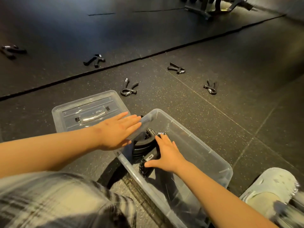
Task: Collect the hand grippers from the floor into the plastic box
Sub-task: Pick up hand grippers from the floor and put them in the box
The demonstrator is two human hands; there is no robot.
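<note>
- hand grippers (129, 88): five loose on the dark floor (238, 66), well apart; one more, black (144, 145), inside the plastic box (197, 139) at its far end.
- right hand (166, 153): down in the box, fingers spread and nearly straight, laid over that gripper, not curled round it.
- left hand (118, 130): flat, fingers straight and together, resting on the box's rim.
- clear lid (88, 111): just beside the box.

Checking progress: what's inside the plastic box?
Black hand grippers piled in the plastic box against its left wall, the right hand resting on them. Count unclear: the hand and overlap cover some.
</note>
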